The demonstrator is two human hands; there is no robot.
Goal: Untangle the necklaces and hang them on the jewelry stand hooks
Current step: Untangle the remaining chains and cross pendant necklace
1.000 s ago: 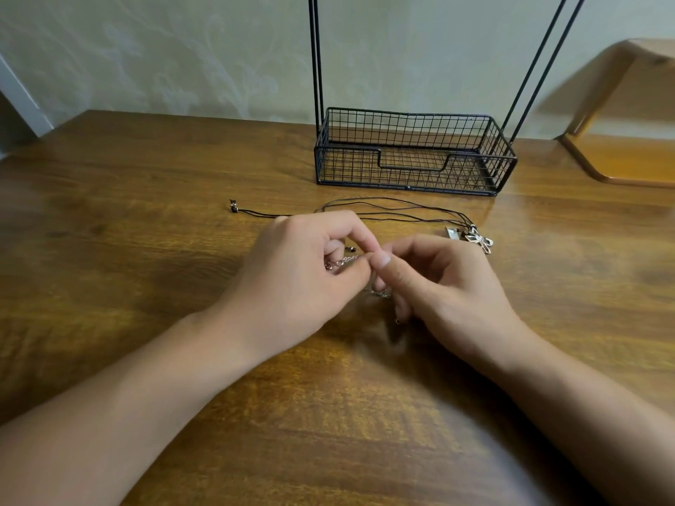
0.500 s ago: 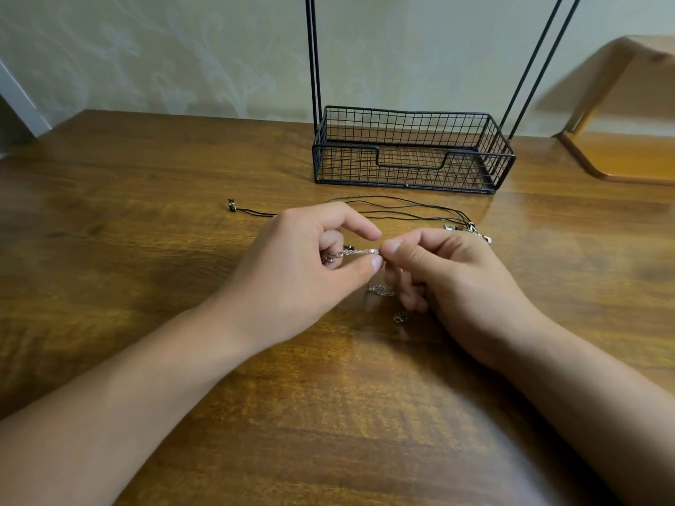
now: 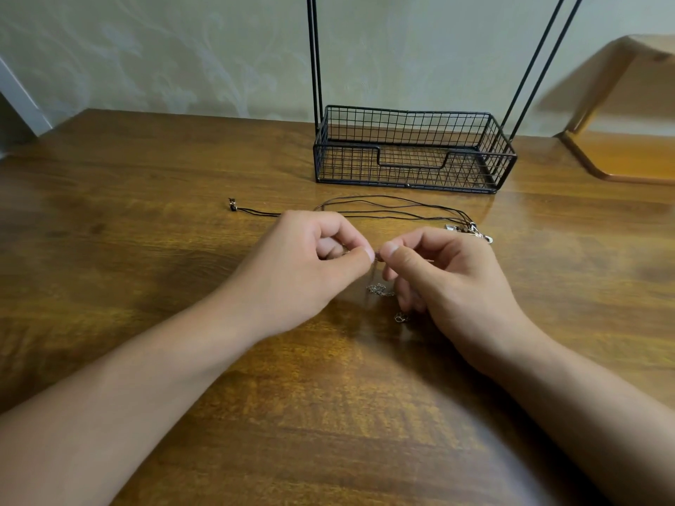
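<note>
Hands drawn closer — left hand (image 3: 292, 264) and right hand (image 3: 445, 275) fingers clamped on silver chain (image 3: 380, 289), slack beneath.

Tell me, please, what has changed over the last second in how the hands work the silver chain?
The left hand and right hand still pinch the silver chain, but the stretch exposed between the fingertips has closed up. The black cord necklace and wire stand stayed put.

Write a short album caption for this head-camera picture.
Both hands, left hand and right hand, pinch a silver chain over a wooden table.
</note>
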